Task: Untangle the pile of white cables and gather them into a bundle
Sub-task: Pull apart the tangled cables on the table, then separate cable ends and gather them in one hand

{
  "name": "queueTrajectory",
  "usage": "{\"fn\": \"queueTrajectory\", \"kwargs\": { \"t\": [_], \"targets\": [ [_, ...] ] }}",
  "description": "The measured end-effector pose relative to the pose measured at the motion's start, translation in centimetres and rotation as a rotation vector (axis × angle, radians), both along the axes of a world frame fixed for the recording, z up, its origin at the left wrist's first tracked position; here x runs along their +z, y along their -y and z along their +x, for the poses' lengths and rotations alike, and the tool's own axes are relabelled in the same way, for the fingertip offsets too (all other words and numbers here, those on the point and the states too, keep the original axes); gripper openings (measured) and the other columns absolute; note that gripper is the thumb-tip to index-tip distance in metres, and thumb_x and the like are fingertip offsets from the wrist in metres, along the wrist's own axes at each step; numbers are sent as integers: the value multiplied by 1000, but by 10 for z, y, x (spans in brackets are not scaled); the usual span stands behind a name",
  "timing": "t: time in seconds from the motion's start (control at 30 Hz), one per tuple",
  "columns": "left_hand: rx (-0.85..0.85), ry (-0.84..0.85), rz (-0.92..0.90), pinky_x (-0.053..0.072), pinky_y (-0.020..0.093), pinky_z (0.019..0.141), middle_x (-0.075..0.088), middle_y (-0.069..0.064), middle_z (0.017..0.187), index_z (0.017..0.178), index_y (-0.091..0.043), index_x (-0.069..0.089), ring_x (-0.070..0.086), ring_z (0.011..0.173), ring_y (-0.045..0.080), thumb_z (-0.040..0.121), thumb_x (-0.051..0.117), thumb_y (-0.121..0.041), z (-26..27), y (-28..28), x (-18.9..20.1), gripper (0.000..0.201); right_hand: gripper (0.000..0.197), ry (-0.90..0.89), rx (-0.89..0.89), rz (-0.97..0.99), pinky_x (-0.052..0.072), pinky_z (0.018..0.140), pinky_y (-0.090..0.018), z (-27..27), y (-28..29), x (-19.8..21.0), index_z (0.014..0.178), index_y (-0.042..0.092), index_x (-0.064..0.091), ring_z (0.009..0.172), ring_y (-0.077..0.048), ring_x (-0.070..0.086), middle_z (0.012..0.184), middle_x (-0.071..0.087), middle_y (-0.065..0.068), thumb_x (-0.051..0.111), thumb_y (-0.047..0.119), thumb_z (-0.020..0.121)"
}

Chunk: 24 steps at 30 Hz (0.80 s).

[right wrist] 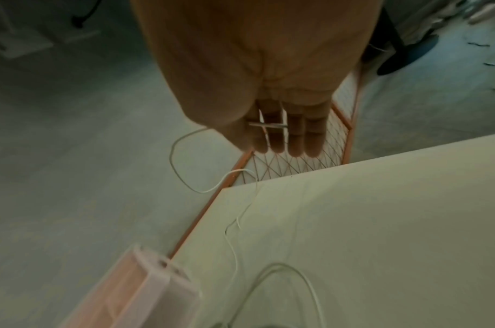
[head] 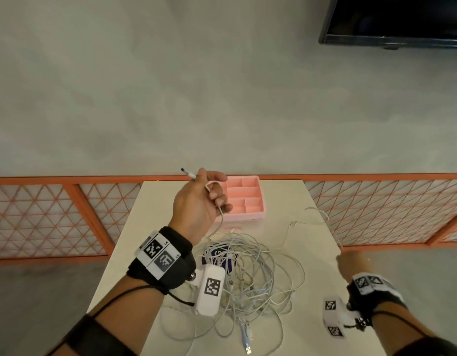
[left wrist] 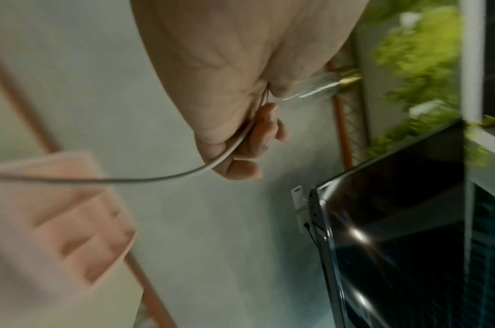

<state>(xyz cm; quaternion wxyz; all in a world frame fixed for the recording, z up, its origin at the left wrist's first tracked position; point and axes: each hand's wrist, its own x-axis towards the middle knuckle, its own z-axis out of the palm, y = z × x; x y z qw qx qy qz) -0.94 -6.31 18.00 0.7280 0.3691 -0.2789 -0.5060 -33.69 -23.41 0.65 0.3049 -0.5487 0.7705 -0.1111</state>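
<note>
A tangled pile of white cables [head: 250, 281] lies on the white table [head: 155, 209], with plugs at its near edge. My left hand [head: 205, 195] is raised above the table's far left part and grips one white cable [left wrist: 156, 178] in curled fingers [left wrist: 259, 135]. That cable's plug end [head: 188, 173] sticks out past the thumb, and the cable hangs down into the pile. My right hand [head: 352, 262] hovers at the table's right edge. It pinches the end of a thin white cable [right wrist: 181, 177] across its fingers [right wrist: 295, 137]. This thin cable [head: 290, 226] trails over the table corner.
A pink compartment tray [head: 248, 199] stands at the table's far side, behind my left hand. A dark purple object [head: 231, 264] shows under the pile. An orange mesh fence [head: 391, 211] runs behind the table. A black screen [head: 399, 19] hangs at the upper right.
</note>
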Motion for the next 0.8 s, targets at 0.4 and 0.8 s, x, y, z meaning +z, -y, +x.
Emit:
{"fn": "queueTrajectory", "kwargs": {
  "t": [0.4,0.8],
  "targets": [
    [-41,-131,30,55,39,66,50,8,67,92,-6,58,54,60,23,107,29,-37,-27,-3,-18,45,32,611,1022,-72,49,98,-41,197,-120,77,111,35,67,106,-12,63,114,70,11,65,49,83],
    [270,-125,-113,22,17,34,32,-7,54,84,-19,56,23,40,4,105,30,-44,77,-35,-6,42,34,262,676,-183,41,62,-28,122,-38,60,79,3,66,64,-19,58,67,64,-3,57,30,97]
  ]
}}
